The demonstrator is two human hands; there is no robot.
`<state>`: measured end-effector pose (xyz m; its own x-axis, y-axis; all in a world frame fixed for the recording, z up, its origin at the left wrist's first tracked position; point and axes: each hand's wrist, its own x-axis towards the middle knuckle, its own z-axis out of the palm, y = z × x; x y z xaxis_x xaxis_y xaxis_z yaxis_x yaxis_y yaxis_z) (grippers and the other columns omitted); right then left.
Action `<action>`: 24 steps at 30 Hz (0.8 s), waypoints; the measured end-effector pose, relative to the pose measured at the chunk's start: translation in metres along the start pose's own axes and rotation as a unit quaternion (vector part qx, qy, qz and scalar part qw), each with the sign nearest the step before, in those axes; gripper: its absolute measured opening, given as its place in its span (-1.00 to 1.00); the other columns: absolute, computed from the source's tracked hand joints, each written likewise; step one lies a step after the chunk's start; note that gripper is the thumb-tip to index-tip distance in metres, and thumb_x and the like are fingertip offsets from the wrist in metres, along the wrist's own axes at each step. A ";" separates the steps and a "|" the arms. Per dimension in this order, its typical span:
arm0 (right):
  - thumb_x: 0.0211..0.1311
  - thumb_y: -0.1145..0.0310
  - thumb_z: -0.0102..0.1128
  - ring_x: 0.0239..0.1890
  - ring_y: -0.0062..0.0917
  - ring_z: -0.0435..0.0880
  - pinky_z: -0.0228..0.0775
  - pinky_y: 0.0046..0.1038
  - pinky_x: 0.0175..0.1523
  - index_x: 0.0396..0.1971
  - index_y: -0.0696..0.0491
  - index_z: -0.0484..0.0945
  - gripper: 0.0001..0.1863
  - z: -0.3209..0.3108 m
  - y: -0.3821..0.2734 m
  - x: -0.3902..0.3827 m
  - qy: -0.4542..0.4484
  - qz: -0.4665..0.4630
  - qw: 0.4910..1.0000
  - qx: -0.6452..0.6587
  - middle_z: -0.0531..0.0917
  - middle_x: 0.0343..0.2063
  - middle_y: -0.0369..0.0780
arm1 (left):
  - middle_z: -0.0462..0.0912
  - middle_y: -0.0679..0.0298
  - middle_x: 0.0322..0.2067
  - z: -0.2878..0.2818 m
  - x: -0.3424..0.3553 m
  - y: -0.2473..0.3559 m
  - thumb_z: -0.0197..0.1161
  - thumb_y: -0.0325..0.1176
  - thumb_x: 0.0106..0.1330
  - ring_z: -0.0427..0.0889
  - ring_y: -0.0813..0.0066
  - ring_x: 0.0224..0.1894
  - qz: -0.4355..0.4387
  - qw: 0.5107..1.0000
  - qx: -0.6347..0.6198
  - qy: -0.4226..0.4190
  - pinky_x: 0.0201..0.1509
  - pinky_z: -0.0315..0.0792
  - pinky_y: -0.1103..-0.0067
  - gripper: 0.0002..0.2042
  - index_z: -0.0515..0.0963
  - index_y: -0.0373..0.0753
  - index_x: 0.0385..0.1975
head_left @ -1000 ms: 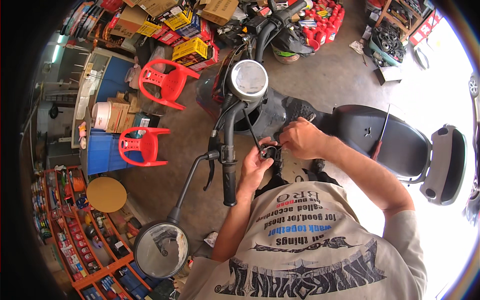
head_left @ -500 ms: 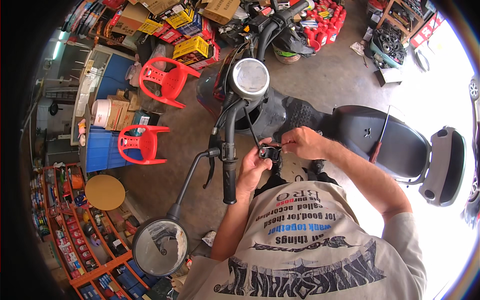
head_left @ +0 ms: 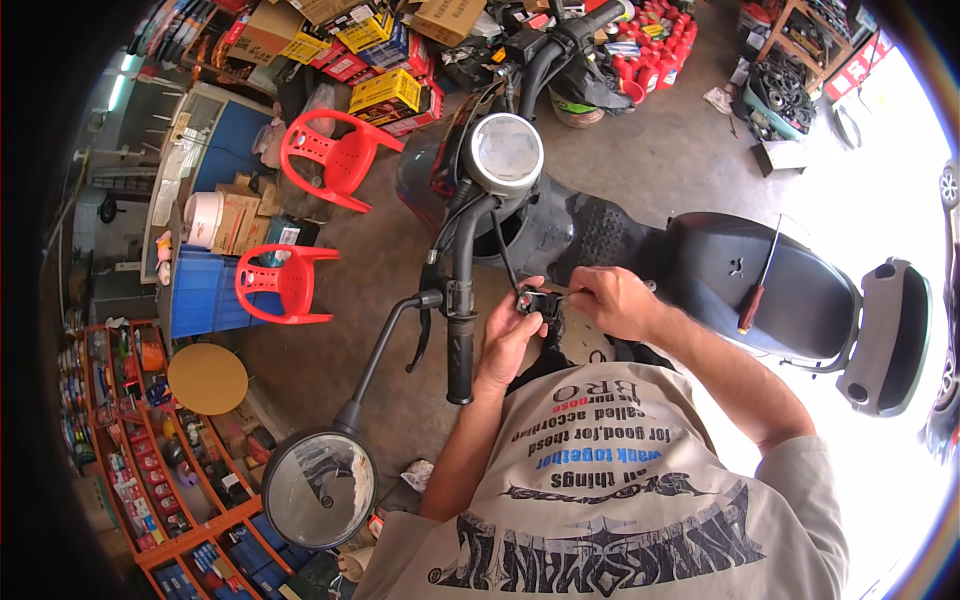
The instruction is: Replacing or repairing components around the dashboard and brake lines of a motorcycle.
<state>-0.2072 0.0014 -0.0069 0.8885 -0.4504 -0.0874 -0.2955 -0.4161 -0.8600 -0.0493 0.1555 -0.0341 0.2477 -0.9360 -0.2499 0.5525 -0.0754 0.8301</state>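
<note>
My left hand [head_left: 507,340] holds a small black switch part [head_left: 533,302] just right of the scooter's left handlebar grip [head_left: 459,345]. My right hand [head_left: 606,300] pinches at the same part from the right, fingertips on it; what the fingers hold is too small to tell. A thin black cable [head_left: 503,255] runs from the part up toward the round speedometer [head_left: 505,152]. The black scooter seat [head_left: 760,280] lies to the right, with a red-handled screwdriver [head_left: 758,290] resting on it.
A round mirror [head_left: 320,488] on its stalk sticks out at lower left. Two red plastic chairs [head_left: 335,155] [head_left: 285,283], a blue bin [head_left: 205,295], cardboard boxes and orange shelves [head_left: 130,440] crowd the left. Another scooter's handlebar [head_left: 560,40] and red bottles stand at the top.
Both hands have drawn slightly back from the handlebar stem, bringing the small black part between them; my right hand has shifted down and a little right.
</note>
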 end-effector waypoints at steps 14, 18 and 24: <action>0.07 0.46 0.23 -0.28 -0.19 0.63 0.48 -0.26 -0.16 -0.31 0.12 0.54 -0.83 -0.001 -0.006 -0.007 0.115 0.017 0.993 -0.011 0.58 -0.36 -0.13 | 0.52 0.30 -0.03 0.001 0.004 -0.002 0.17 -0.56 0.29 0.47 0.66 -0.17 0.027 0.996 0.084 0.015 -0.18 0.40 0.68 -0.52 0.31 -0.32 0.23; 0.04 0.51 0.28 -0.25 -0.24 0.64 0.49 -0.27 -0.13 -0.25 0.11 0.55 -0.77 0.001 -0.024 -0.005 0.074 0.000 0.997 0.008 0.58 -0.30 -0.15 | 0.53 0.32 -0.02 0.004 0.004 -0.001 0.17 -0.57 0.29 0.48 0.71 -0.12 0.019 0.993 0.116 0.021 -0.17 0.39 0.72 -0.52 0.30 -0.31 0.24; 0.05 0.47 0.30 -0.20 -0.25 0.66 0.49 -0.29 -0.11 -0.21 0.12 0.53 -0.73 0.006 -0.016 0.000 0.043 0.000 0.999 -0.007 0.60 -0.28 -0.14 | 0.52 0.30 0.00 0.004 0.004 0.002 0.14 -0.65 0.28 0.48 0.63 0.01 0.021 0.991 0.129 0.008 0.09 0.38 0.68 -0.50 0.28 -0.31 0.25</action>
<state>-0.2002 0.0130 0.0043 0.8555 -0.5159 -0.0442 -0.3012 -0.4264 -0.8529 -0.0502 0.1499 -0.0313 0.2796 -0.9350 -0.2182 0.3208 -0.1232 0.9391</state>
